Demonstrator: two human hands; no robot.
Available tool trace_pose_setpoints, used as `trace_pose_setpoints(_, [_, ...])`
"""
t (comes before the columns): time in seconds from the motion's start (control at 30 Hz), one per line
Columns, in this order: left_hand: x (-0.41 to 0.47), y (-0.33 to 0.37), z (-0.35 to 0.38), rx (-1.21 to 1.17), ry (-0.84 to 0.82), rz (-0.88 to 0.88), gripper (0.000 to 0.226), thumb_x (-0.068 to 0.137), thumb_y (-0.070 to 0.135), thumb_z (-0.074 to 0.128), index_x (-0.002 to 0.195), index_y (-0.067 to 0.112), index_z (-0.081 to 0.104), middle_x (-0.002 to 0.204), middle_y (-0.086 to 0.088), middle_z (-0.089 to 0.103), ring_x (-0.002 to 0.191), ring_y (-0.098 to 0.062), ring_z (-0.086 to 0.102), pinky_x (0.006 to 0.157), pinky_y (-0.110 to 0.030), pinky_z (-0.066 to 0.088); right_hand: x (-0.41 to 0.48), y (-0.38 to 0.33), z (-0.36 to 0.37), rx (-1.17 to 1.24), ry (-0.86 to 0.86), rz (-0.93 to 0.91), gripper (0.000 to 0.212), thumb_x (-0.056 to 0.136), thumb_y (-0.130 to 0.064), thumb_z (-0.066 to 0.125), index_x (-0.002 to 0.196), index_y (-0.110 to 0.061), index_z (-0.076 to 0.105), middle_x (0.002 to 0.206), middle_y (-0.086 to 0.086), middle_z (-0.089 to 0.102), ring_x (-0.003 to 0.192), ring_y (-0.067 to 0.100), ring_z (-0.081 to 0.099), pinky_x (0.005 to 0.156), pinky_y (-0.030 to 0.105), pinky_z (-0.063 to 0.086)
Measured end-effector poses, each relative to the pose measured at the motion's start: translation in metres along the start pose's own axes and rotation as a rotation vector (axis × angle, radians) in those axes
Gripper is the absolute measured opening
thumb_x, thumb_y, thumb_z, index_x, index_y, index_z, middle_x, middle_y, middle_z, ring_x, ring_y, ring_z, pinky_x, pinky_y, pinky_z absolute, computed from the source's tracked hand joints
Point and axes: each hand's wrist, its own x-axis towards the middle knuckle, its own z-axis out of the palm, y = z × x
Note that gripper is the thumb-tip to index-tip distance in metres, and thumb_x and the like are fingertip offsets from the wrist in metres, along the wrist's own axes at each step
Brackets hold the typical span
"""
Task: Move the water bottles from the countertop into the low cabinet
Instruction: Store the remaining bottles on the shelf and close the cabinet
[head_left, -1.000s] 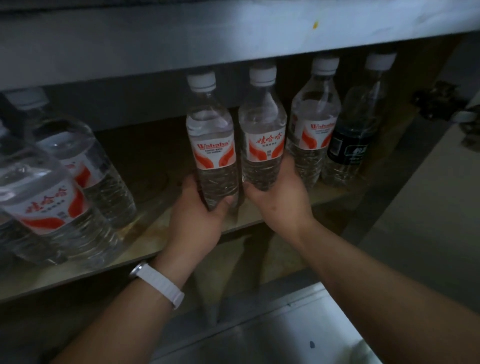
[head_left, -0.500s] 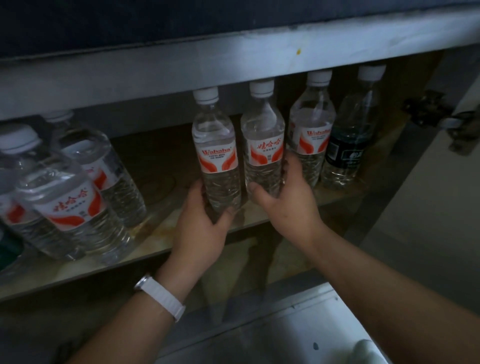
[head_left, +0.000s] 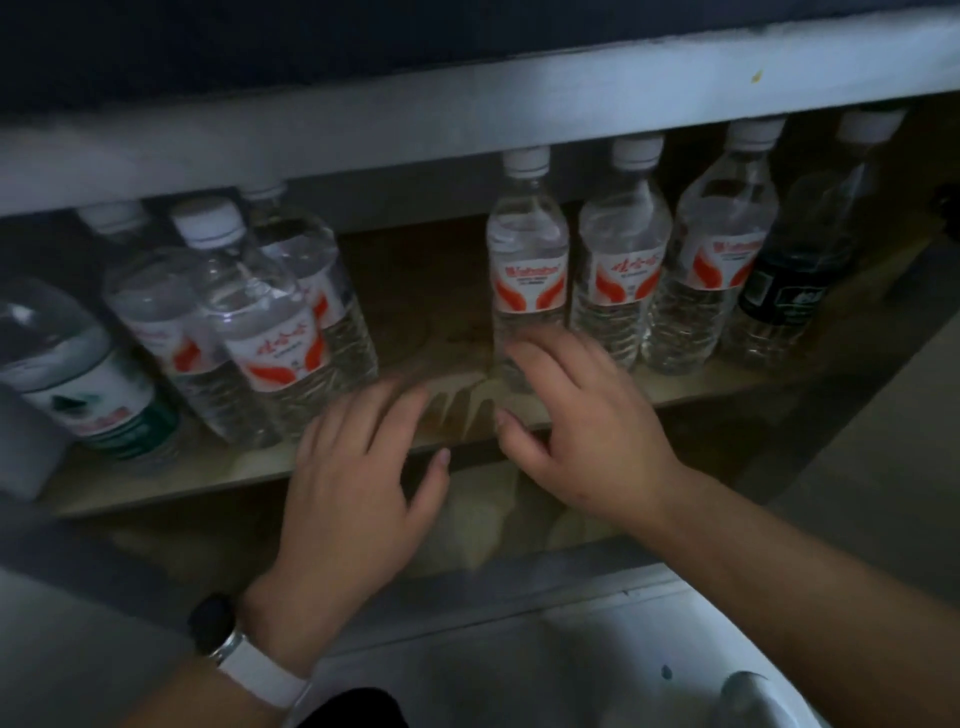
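Observation:
Two clear water bottles with red-and-white labels stand upright side by side on the cabinet shelf (head_left: 166, 483): one (head_left: 527, 270) left of the other (head_left: 621, 270). My left hand (head_left: 353, 483) hovers over the shelf's front edge with fingers spread, holding nothing. My right hand (head_left: 582, 431) is in front of the left bottle's base, fingers relaxed and blurred, gripping nothing. Two more bottles stand to the right, one red-labelled (head_left: 714, 270) and one dark-labelled (head_left: 795, 291).
A cluster of several bottles (head_left: 260, 332) fills the shelf's left part, with a green-labelled one (head_left: 88, 389) at the far left. The countertop's pale edge (head_left: 467, 109) overhangs the cabinet opening. Bare shelf lies between the two groups. A white watch band is on my left wrist.
Both hands have let go of the two middle bottles and drawn back toward the shelf's front edge. The bottles stay standing on the shelf. The camera view has shifted right.

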Motion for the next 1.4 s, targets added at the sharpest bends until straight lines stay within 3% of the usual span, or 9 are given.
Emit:
trace_pose_setpoints(0.17, [-0.023,-0.033,-0.024,0.123,0.048,0.040,0.043,0.086,0.031,0.068,0.123,0.010,0.067,0.132,-0.015,0.060,0.119,-0.035,0.056,0.098,-0.051,0.046,0.018,-0.028,0.019,0.020,-0.082,-0.039,0.062,0.087,-0.052,0.053,0.138,-0.018,0.050,0.141,0.004,0.049,0.128,0.021,0.046,0.099,0.038,0.045])
trace_pose_setpoints(0.33, [-0.042,-0.065,-0.040,0.152,0.125,-0.048,0.040,0.086,0.030,0.067,0.118,0.007,0.069,0.128,-0.016,0.061,0.115,-0.035,0.058,0.094,-0.047,0.049,0.033,-0.059,0.038,0.134,-0.116,-0.060,0.066,0.085,-0.054,0.059,0.141,-0.022,0.045,0.140,-0.001,0.049,0.125,0.016,0.046,0.095,0.025,0.036])
trace_pose_setpoints(0.5, [-0.043,-0.092,-0.045,0.071,0.119,-0.338,0.056,0.087,0.040,0.058,0.135,0.011,0.054,0.136,-0.010,0.055,0.125,-0.028,0.052,0.101,-0.044,0.046,0.039,-0.080,0.055,0.328,-0.210,0.025,0.079,0.083,-0.057,0.062,0.149,-0.029,0.030,0.145,-0.007,0.041,0.127,0.012,0.044,0.093,0.023,0.035])
trace_pose_setpoints(0.7, [-0.022,-0.101,-0.032,-0.250,0.225,-0.628,0.079,0.087,0.038,0.072,0.152,0.021,0.029,0.151,-0.001,0.040,0.138,-0.017,0.041,0.111,-0.041,0.039,0.051,-0.097,0.071,0.492,-0.222,0.093,0.081,0.080,-0.054,0.072,0.144,-0.030,0.030,0.136,-0.010,0.049,0.111,0.001,0.044,0.085,0.022,0.037])
trace_pose_setpoints(0.87, [-0.006,-0.111,-0.019,-0.448,0.279,-0.641,0.079,0.084,0.045,0.071,0.150,0.033,0.029,0.144,0.010,0.050,0.131,-0.012,0.051,0.104,-0.050,0.048,0.069,-0.115,0.085,0.577,-0.210,0.198,0.087,0.073,-0.057,0.074,0.140,-0.032,0.025,0.136,-0.007,0.051,0.120,0.016,0.055,0.093,0.041,0.053])
trace_pose_setpoints(0.97, [0.001,-0.111,-0.016,-0.457,0.288,-0.651,0.074,0.088,0.042,0.071,0.149,0.031,0.030,0.141,0.011,0.054,0.128,-0.009,0.053,0.105,-0.046,0.048,0.071,-0.117,0.089,0.598,-0.182,0.223,0.081,0.075,-0.053,0.075,0.138,-0.028,0.030,0.131,-0.005,0.054,0.115,0.016,0.058,0.089,0.037,0.054])
trace_pose_setpoints(1.13, [0.002,-0.116,-0.012,-0.431,0.319,-0.695,0.075,0.079,0.056,0.075,0.142,0.034,0.040,0.135,0.010,0.058,0.122,-0.010,0.058,0.099,-0.046,0.053,0.063,-0.110,0.085,0.602,-0.128,0.215,0.071,0.074,-0.047,0.077,0.130,-0.023,0.041,0.118,-0.008,0.060,0.102,0.012,0.061,0.077,0.027,0.053])
trace_pose_setpoints(1.3, [0.002,-0.115,-0.010,-0.377,0.340,-0.727,0.066,0.077,0.053,0.077,0.133,0.035,0.047,0.134,0.008,0.058,0.118,-0.012,0.060,0.096,-0.047,0.054,0.054,-0.089,0.074,0.553,-0.062,0.247,0.064,0.073,-0.044,0.079,0.124,-0.023,0.046,0.108,-0.013,0.051,0.094,0.003,0.052,0.069,0.015,0.044])
trace_pose_setpoints(1.4, [0.005,-0.112,-0.008,-0.390,0.354,-0.743,0.063,0.077,0.050,0.078,0.130,0.035,0.048,0.131,0.007,0.059,0.116,-0.014,0.062,0.095,-0.049,0.055,0.057,-0.072,0.067,0.518,-0.007,0.277,0.064,0.074,-0.045,0.079,0.125,-0.024,0.045,0.113,-0.010,0.052,0.099,0.007,0.054,0.077,0.025,0.051])
